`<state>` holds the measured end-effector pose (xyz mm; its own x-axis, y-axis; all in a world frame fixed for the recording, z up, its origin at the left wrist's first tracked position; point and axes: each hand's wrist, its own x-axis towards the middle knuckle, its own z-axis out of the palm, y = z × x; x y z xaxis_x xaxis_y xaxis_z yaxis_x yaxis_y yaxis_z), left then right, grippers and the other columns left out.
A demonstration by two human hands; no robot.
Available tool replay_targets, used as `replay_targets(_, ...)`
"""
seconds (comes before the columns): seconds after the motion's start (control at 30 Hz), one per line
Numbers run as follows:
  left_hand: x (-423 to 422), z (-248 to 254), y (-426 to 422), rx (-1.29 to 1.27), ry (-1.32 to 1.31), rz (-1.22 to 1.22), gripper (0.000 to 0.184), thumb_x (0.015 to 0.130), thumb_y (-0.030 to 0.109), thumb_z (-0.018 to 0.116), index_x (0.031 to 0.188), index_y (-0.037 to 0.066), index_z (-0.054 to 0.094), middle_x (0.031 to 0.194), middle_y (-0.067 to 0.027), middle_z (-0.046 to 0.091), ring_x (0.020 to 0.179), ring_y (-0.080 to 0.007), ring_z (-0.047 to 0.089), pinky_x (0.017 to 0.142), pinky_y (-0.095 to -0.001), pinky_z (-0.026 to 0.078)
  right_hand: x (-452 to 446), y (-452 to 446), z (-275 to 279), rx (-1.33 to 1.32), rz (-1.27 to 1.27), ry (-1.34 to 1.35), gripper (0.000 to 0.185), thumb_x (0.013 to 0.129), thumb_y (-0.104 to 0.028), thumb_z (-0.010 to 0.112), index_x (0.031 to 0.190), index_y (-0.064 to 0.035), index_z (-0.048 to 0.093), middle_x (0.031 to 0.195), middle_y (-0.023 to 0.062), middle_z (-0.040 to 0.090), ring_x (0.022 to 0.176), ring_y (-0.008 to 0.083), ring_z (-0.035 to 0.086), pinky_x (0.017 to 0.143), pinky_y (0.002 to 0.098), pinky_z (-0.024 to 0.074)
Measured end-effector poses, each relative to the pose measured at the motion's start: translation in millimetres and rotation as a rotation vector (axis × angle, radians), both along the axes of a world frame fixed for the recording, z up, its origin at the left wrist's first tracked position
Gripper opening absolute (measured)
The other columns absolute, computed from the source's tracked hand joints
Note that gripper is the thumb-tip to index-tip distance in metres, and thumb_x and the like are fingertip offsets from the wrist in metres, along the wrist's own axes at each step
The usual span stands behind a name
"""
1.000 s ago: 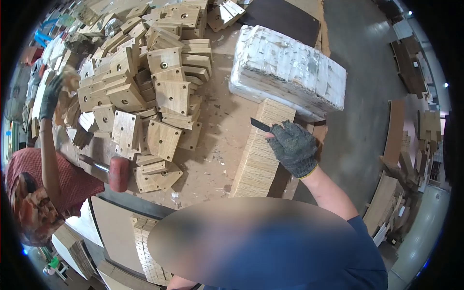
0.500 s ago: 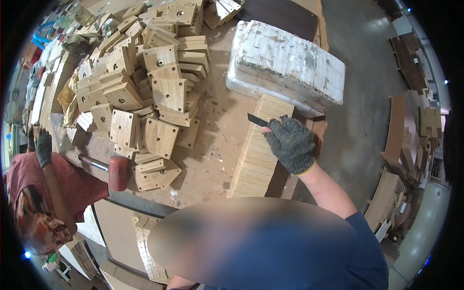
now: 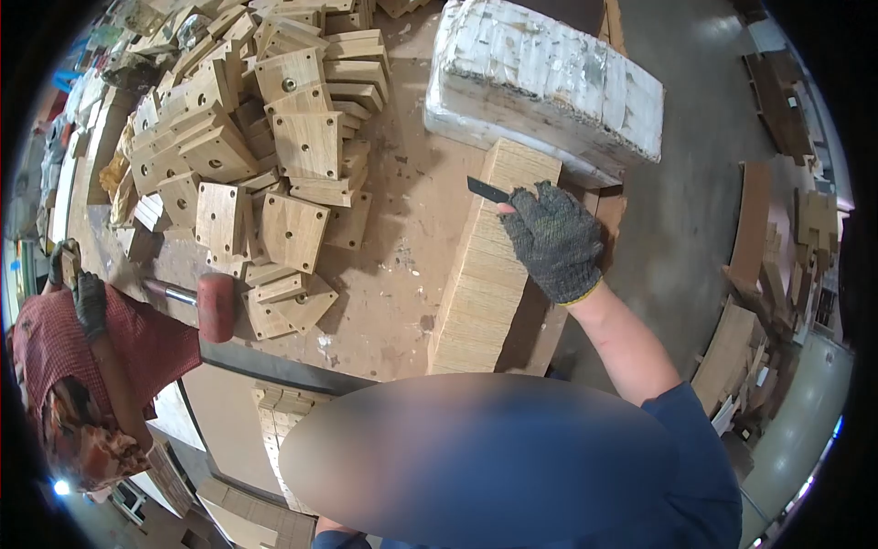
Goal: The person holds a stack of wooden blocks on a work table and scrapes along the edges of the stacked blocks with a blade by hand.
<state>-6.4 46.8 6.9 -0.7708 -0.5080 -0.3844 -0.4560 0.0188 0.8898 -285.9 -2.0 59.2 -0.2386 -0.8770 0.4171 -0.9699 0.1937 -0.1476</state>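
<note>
My right hand (image 3: 558, 240), in a dark knitted glove, is closed round a knife (image 3: 487, 190). Its flat dark blade has a slanted tip and points left. The hand rests on or just over a long row of wooden pieces (image 3: 476, 274) set side by side, near the row's far end. That end lies close against a large white block (image 3: 549, 82) with a scuffed top. My left hand is out of sight; only a bit of forearm shows at the bottom edge, beside a blurred patch.
Drilled wooden plates (image 3: 306, 145) are heaped on the worktable (image 3: 393, 302), left of the row. A red-headed mallet (image 3: 217, 307) lies near the front edge. At the left, a co-worker's gloved hands (image 3: 90, 302) hold a small wooden piece. Boards (image 3: 754, 220) stand along the right side.
The table and its things have shifted slightly up in view. My right hand keeps its hold on the knife over the row. The co-worker's hands now show a small wooden piece.
</note>
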Motion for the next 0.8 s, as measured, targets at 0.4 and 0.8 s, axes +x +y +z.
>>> replay_targets(0.4, -4.1, 6.6, -2.6, 0.011, 0.015, 0.032, 0.041, 0.097, 0.029, 0.041, 0.125, -0.001, 0.043, 0.116, -0.0273, 0.052, 0.106, -0.045, 0.051, 0.089, -0.0444, 0.044, -0.3, 1.2, -7.2, -0.002, -0.024, -0.011, 0.017, 0.082, -0.027, 0.064, 0.084, -0.0099, 0.063, 0.077, 0.0088, 0.057, 0.066, 0.025, 0.058, 0.058, 0.0366, 0.0477)
replay_targets(0.8, -3.5, 4.5, -1.0, -0.038, 0.054, 0.043, 0.039, 0.097, 0.029, 0.04, 0.121, -0.001, 0.046, 0.112, -0.027, 0.054, 0.104, -0.0458, 0.052, 0.087, -0.0456, 0.044, 0.1, 0.5, -2.4, 0.022, -0.023, -0.013, 0.019, 0.081, -0.027, 0.065, 0.086, -0.0091, 0.063, 0.08, 0.0097, 0.059, 0.069, 0.0247, 0.059, 0.06, 0.0359, 0.0482)
